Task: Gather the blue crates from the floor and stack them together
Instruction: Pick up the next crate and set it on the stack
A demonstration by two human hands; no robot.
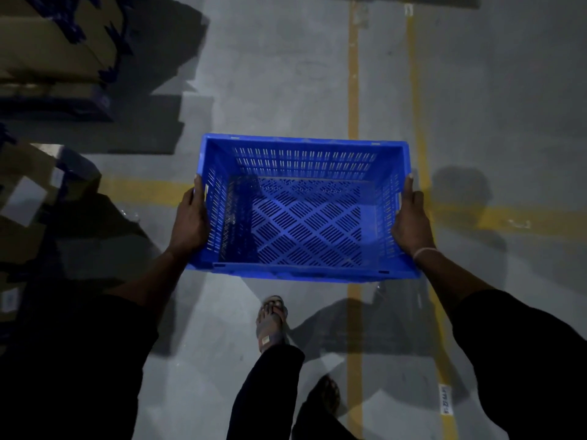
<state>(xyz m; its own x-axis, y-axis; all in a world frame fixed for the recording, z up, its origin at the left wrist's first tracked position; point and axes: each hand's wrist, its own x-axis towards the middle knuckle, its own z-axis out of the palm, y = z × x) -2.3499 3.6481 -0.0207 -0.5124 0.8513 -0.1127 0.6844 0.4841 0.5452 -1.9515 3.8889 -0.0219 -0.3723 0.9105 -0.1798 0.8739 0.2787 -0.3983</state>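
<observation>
Blue crate (301, 214), slotted rectangular plastic, mouth up, long axis running left to right; left hand (190, 217) and right hand (411, 220) clasp its short ends.

One blue crate (301, 208) is in view, gripped by two hands: the left hand (190, 217) on its left wall, the right hand (411, 220) on its right wall. Below the grip show two feet, the forward foot (272, 319) in a sandal and the rear foot (327, 395) in shadow. Left of the grip stand two stacks of cardboard boxes, the far stack (54, 46) and the near stack (28, 198). One white floor label (445, 399) lies below and right of the grip.
</observation>
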